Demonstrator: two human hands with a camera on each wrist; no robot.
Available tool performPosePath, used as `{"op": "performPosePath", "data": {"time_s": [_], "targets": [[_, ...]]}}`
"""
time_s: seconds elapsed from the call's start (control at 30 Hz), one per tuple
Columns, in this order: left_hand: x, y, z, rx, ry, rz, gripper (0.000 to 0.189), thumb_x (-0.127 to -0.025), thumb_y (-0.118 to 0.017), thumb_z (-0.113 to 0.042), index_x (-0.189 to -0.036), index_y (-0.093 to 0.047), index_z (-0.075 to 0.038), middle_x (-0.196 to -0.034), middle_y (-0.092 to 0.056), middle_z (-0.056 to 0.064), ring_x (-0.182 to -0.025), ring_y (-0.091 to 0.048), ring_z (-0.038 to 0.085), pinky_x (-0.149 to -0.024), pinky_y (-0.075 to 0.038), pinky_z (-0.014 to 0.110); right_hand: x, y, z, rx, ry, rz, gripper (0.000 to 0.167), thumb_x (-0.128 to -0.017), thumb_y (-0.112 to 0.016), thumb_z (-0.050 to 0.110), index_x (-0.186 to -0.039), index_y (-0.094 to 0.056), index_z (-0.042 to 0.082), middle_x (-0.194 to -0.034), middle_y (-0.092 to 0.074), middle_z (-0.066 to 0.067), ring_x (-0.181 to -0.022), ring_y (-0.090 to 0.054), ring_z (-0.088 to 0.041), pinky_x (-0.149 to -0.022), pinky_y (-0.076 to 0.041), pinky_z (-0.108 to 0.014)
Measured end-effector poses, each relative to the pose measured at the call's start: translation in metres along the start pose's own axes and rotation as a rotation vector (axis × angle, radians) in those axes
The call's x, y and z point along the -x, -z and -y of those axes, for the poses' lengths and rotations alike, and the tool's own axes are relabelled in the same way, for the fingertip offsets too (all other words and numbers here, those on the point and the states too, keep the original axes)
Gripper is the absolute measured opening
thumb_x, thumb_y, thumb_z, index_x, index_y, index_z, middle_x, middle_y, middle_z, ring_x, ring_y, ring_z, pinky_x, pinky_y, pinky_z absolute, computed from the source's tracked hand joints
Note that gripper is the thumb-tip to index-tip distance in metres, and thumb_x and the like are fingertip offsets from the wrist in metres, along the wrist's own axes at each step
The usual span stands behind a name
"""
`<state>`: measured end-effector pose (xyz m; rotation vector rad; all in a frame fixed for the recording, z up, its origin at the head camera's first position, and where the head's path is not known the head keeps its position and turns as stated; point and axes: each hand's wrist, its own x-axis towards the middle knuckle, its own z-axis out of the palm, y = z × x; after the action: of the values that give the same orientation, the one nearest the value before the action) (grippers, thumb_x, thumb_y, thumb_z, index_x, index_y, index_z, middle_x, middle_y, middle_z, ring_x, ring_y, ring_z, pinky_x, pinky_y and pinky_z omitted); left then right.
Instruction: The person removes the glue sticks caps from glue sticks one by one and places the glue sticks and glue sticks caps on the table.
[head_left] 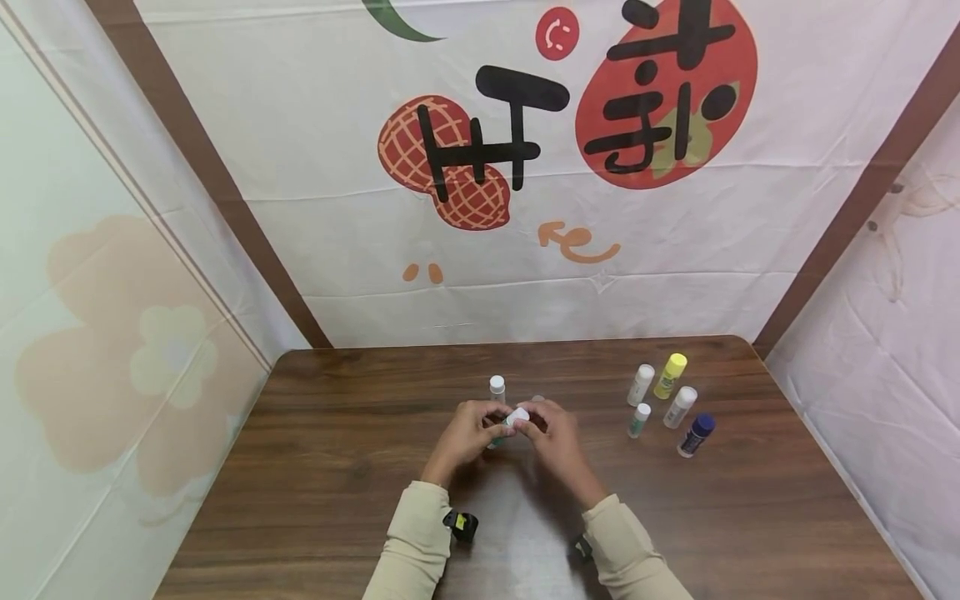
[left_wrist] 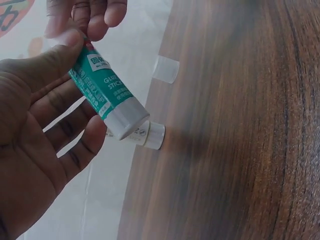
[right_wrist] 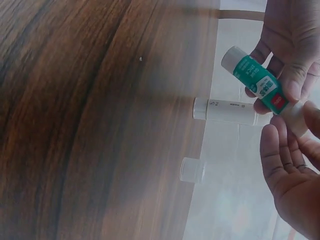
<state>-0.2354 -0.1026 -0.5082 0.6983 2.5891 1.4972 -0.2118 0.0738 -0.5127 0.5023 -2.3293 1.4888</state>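
Note:
A green glue stick (left_wrist: 102, 80) with white lettering and a white base is held tilted above the table by my left hand (head_left: 463, 433), its thumb and fingers pinching the barrel. At its other end, the fingers and thumb of my right hand (head_left: 561, 442) pinch the white cap (head_left: 517, 415). Whether the cap is loose or seated cannot be made out. Just behind the hands a white glue stick (right_wrist: 231, 112) stands upright. Beside it on the table is a small translucent cap (right_wrist: 192, 170), partly hidden by the right hand in the head view.
To the right stands a cluster of sticks: two white ones (head_left: 641, 385), a yellow one (head_left: 670, 377), a small green one (head_left: 639, 421) and a dark blue one (head_left: 697, 435). The brown wooden table (head_left: 337, 467) meets a printed cloth wall (head_left: 360, 308) at the back.

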Motion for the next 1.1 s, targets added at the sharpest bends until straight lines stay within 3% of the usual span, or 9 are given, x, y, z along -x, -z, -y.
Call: {"op": "performPosePath", "data": {"time_s": [0.2, 0.47, 0.73, 0.9, 1.1], "targets": [[0.002, 0.003, -0.001, -0.005, 0.005, 0.021, 0.016, -0.088, -0.070, -0.013, -0.103, -0.071, -0.008, -0.094, -0.070, 0.003, -0.081, -0.063, 0.013, -0.066, -0.051, 0.026, -0.002, -0.001, 0.000, 0.018, 0.085, 0.023, 0.026, -0.077, -0.073, -0.007, -0.103, -0.069, -0.005, -0.088, -0.064, -0.010, -0.078, -0.063, -0.021, -0.067, -0.054, -0.027], [0.004, 0.004, -0.002, 0.004, 0.015, 0.021, 0.017, -0.089, -0.068, -0.011, -0.106, -0.069, -0.006, -0.101, -0.069, 0.006, -0.079, -0.063, 0.021, -0.065, -0.051, 0.027, -0.001, -0.004, 0.002, 0.036, 0.081, 0.052, 0.029, -0.081, -0.067, -0.012, -0.109, -0.066, -0.003, -0.103, -0.064, -0.013, -0.088, -0.063, -0.023, -0.074, -0.054, -0.031], [0.006, 0.005, -0.001, 0.006, 0.000, 0.027, 0.019, -0.092, -0.064, -0.011, -0.110, -0.067, -0.004, -0.096, -0.069, 0.005, -0.079, -0.061, 0.016, -0.067, -0.051, 0.027, -0.001, -0.004, 0.001, 0.001, 0.091, 0.029, 0.030, -0.085, -0.063, -0.010, -0.113, -0.062, -0.002, -0.104, -0.062, -0.013, -0.090, -0.062, -0.024, -0.074, -0.054, -0.033], [0.006, 0.002, 0.005, 0.037, -0.005, -0.026, 0.018, -0.090, -0.066, -0.008, -0.107, -0.066, -0.001, -0.096, -0.069, 0.008, -0.082, -0.064, 0.017, -0.071, -0.053, 0.029, -0.002, -0.002, -0.003, -0.023, 0.056, -0.024, 0.029, -0.084, -0.065, -0.007, -0.113, -0.061, -0.005, -0.100, -0.061, -0.015, -0.086, -0.063, -0.027, -0.073, -0.054, -0.034], [0.007, 0.000, 0.009, 0.119, 0.020, -0.135, 0.017, -0.086, -0.070, -0.002, -0.101, -0.063, 0.002, -0.096, -0.069, 0.015, -0.088, -0.067, 0.025, -0.075, -0.055, 0.031, -0.002, -0.002, -0.009, 0.000, -0.061, -0.026, 0.027, -0.086, -0.069, 0.000, -0.111, -0.063, -0.005, -0.095, -0.063, -0.013, -0.080, -0.064, -0.024, -0.068, -0.054, -0.030]]}}
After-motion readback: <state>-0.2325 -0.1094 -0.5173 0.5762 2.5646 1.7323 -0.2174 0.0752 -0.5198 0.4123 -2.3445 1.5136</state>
